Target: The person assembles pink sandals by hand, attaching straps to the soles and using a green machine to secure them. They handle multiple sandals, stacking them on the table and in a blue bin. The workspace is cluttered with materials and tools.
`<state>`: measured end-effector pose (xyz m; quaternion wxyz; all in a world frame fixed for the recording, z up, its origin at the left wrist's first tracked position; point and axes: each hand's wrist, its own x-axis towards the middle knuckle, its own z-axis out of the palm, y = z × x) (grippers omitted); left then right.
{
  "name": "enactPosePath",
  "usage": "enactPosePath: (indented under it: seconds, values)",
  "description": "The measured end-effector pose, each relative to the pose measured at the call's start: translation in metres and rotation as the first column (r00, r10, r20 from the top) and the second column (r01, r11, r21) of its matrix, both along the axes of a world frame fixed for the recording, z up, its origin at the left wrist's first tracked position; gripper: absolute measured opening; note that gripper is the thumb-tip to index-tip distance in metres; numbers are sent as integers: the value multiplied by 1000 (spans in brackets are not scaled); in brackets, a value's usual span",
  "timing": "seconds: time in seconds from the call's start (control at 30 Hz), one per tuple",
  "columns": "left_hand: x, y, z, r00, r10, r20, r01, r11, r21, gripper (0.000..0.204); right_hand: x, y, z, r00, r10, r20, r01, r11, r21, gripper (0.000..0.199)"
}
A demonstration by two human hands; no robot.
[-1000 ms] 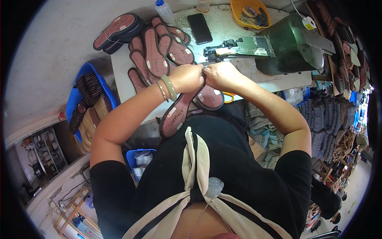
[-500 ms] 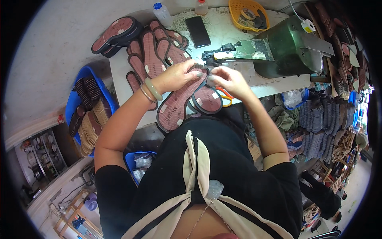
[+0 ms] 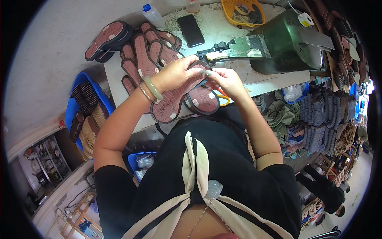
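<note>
A brownish-red insole (image 3: 170, 102) with dark edging is held slanting over the near edge of the work table (image 3: 113, 71). My left hand (image 3: 173, 75), with a green bangle and a metal one at the wrist, grips its far part, thumb on top. At its far right edge, my right hand (image 3: 227, 81) pinches with thumb and fingertips close to the left thumb. Whether a thread or scrap is also between those fingers is too small to tell. Another insole (image 3: 203, 100) lies beneath, beside the orange handle of a cutting tool (image 3: 225, 99), probably scissors.
Several insoles (image 3: 143, 55) lie piled left of my hands, near a tied bundle (image 3: 109, 38). A green sewing machine (image 3: 278, 44) stands to the right. Farther back are a phone (image 3: 191, 31), a blue-capped bottle (image 3: 153, 16) and a yellow basket (image 3: 227, 14). A blue bin (image 3: 71, 99) stands left.
My right hand has turned and its fingertips have come onto the insole's edge by my left thumb. The whole view has shifted slightly. The left hand keeps its grip.
</note>
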<state>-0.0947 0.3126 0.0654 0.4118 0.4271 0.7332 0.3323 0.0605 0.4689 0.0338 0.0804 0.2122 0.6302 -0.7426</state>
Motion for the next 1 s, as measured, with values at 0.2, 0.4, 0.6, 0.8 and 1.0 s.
enactPosePath:
  seconds: [0.2, 0.4, 0.6, 0.8, 1.0]
  values:
    - [12, 1, -7, 977, 85, -198, -67, 993, 94, 28, 5, -4, -3, 990, 12, -142, 54, 889, 454, 22]
    - [18, 6, -5, 961, 137, -242, -129, 990, 48, 28, 8, -13, -1, 952, 47, -304, 221, 584, 781, 19]
    - [28, 2, -6, 972, 234, 28, -232, 930, 287, 27, 11, -18, -2, 965, -206, -162, 225, 969, 106, 21]
    - [33, 6, 18, 909, 243, -339, -92, 910, 405, 22, 9, -21, 2, 970, -175, -167, 163, 983, -81, 23]
    - [29, 3, 31, 776, 232, -587, 110, 866, 488, 18, 4, -19, 24, 966, -115, -233, 150, 979, 138, 19]
